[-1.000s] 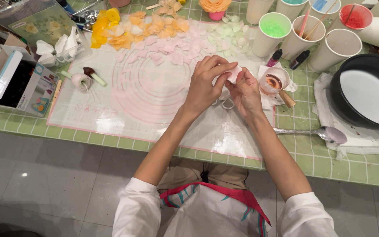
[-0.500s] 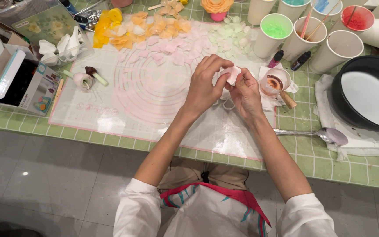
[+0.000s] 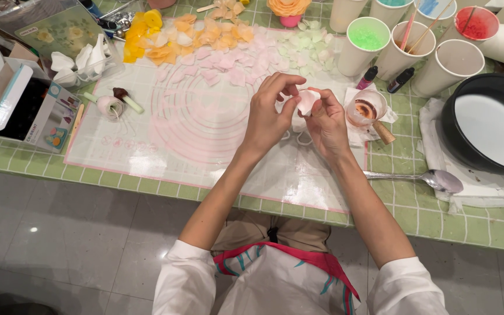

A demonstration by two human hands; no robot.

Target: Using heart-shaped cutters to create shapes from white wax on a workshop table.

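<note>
**A:** Head view: what is being worked?

**B:** A pale pink petal is pinched between both hands above the pink-ringed mat. The left hand is closed on its left edge, the right hand on its right. Shaping appears to be the step in hand; a light, even pinch is judged necessary, since thin material could tear.

**B:** And the packaging?

**A:** An open white box with a dark inside is seen at far left on the green-tiled bench. A flat green flower-printed pack lies behind it. Paper cups of coloured contents are lined up top right.
</note>
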